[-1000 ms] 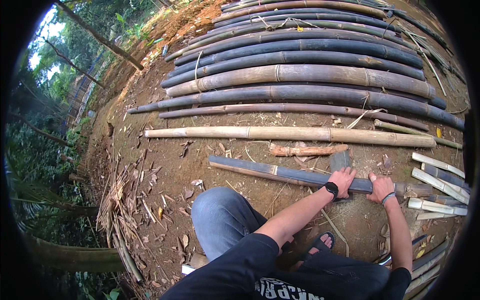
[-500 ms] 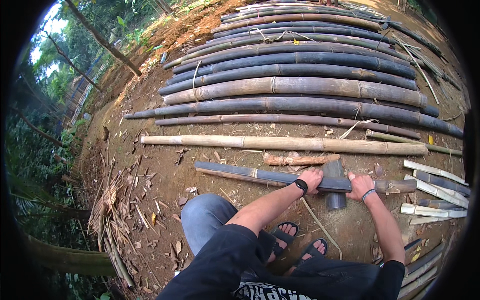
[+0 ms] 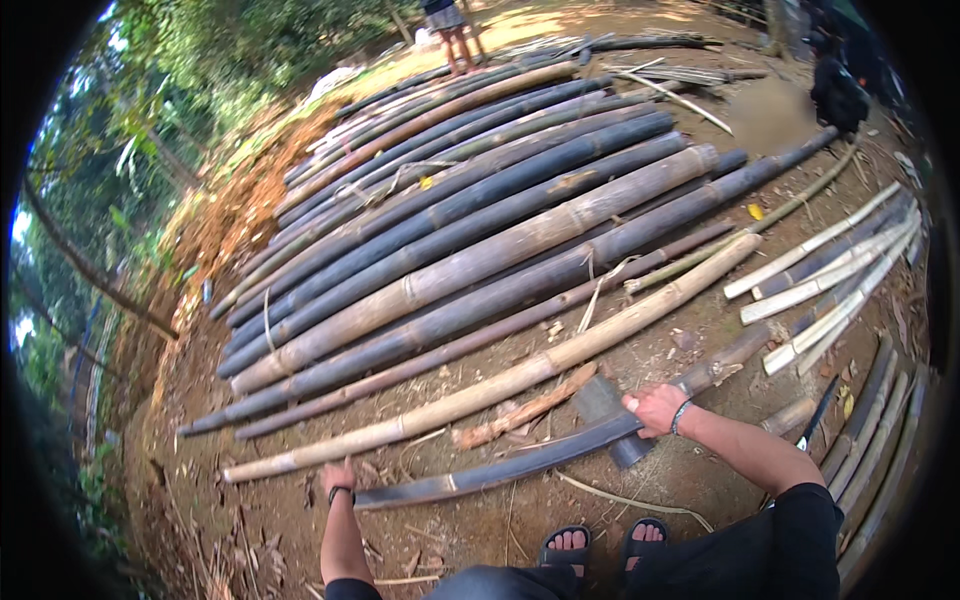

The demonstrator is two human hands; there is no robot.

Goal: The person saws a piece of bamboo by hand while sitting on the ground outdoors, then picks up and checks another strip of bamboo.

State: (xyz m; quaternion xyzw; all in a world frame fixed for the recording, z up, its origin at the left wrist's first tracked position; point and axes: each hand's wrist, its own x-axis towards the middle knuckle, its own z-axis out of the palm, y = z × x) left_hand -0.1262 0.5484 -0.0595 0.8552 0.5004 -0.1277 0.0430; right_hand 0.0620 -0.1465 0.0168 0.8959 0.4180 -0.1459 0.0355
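Fingers of the right hand (image 3: 656, 411) are curled round dark bamboo (image 3: 535, 462), four o'clock. Left hand (image 3: 338, 475), grip untellable, has been shifted to its seven-o'clock end; reach widened.

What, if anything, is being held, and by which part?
The right hand grips the dark bamboo pole right of its middle, beside the short dark block. The left hand is near the pole's left end, grip unclear.
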